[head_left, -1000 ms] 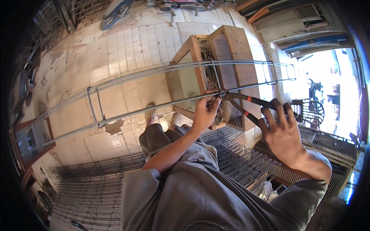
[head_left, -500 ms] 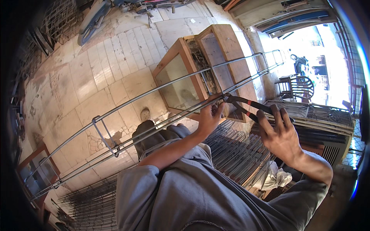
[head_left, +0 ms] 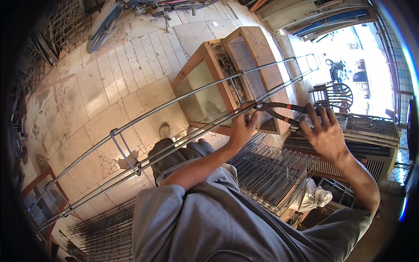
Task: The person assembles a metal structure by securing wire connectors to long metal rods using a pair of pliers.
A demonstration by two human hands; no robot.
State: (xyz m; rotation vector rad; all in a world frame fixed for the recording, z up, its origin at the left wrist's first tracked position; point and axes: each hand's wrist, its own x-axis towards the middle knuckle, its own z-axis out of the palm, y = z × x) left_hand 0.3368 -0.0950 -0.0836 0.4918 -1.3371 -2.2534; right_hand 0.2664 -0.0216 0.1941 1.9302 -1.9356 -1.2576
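Two bare hands meet over a long, narrow cage of grey metal rods (head_left: 173,101), which slants across in front of the person, with small wire hoops spaced along it. From where I stand, the left forearm runs up and inward from the short grey sleeve (head_left: 159,203), and the left hand (head_left: 244,127) is raised at its end. Its thumb and fingers are drawn together at the lower rods; whether they pinch a rod or something smaller, I cannot tell.

Opposite, the right elbow is bent well out to the side, and the forearm leans back in toward the work. The right hand (head_left: 326,134) has its back turned up, the fingers bent over the ends of black-handled, red-banded metal pincers (head_left: 279,104). Their handles stand apart, and their head is at the lower rods, just beside the left fingertips.

Beneath the cage sits a brown wooden cabinet with glass panels (head_left: 262,52). Rows of bent dark metal rods (head_left: 270,170) lie near the person's right side.
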